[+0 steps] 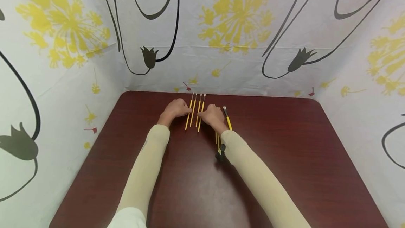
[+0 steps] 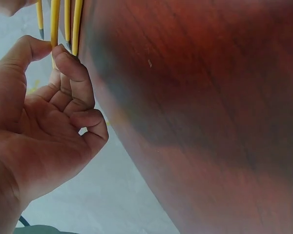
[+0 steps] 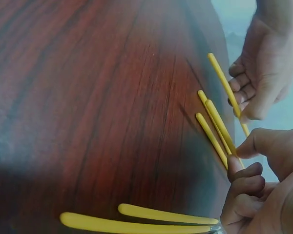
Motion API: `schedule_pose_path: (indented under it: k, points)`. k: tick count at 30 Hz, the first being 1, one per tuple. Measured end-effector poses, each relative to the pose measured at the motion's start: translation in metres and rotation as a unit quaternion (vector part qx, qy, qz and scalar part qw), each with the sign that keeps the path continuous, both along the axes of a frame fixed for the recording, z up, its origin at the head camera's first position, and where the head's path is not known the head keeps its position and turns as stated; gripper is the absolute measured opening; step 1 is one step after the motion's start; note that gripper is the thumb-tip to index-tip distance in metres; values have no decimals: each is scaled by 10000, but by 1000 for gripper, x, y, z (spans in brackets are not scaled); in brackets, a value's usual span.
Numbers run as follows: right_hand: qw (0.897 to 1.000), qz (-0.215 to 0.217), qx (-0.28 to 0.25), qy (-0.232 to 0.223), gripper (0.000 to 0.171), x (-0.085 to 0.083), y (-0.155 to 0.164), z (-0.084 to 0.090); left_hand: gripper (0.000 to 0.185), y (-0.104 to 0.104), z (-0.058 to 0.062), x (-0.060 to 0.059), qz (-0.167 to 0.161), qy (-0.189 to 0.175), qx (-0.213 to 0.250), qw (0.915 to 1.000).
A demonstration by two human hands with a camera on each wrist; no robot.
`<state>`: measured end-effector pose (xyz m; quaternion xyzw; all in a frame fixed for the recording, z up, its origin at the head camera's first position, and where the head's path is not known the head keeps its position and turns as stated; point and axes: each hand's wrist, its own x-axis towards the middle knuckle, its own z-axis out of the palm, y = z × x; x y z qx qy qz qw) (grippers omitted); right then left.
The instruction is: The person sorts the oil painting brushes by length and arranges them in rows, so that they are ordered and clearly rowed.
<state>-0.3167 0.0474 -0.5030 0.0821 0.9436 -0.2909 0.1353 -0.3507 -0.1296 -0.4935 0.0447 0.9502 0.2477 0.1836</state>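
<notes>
Several yellow-handled paintbrushes (image 1: 195, 112) lie side by side at the far middle of a dark red-brown table (image 1: 284, 157). My left hand (image 1: 176, 109) is at their left side, and its thumb and forefinger pinch one yellow handle (image 2: 54, 22). Against the right side of the row, my right hand (image 1: 211, 116) has curled fingers, with thumb and forefinger pinching the near ends of the handles (image 3: 215, 122). In the right wrist view the left hand (image 3: 254, 83) holds its brush (image 3: 219, 73) a little apart from the others. Both hands' palms are hidden in the head view.
One more brush (image 1: 227, 119) lies just right of my right hand. Two yellow handles (image 3: 151, 219) lie under my right wrist. White cloth walls with yellow flowers (image 1: 234, 13) close in the table at the back and both sides.
</notes>
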Motion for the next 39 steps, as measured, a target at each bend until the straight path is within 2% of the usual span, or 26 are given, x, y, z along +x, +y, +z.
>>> schedule_pose_path:
  k: [6, 11, 17, 26, 32, 39]
  points:
    - [9999, 64, 41, 96, 43, -5, -3, 0, 44, 6, 11, -6, 140, -108, -367, 9992]
    - [9989, 221, 127, 389, 43, -8, -7, 0, 44, 10, 18, -12, 107, -40, -677, 9976]
    - [9980, 99, 256, 563, 42, -10, -5, -6, 43, 17, 15, -14, 131, -51, -923, 9956]
    - [9997, -55, 153, 206, 45, -12, -3, -9, 35, 20, 10, -10, 388, 109, -1223, 9917]
    - [9988, -52, 241, 423, 43, -10, -9, -10, 35, 22, 7, -11, 387, 14, -1365, 9899]
    - [9960, -105, 619, 642, 38, -12, -16, -13, 34, 20, 2, -14, 519, 33, -1331, 9897]
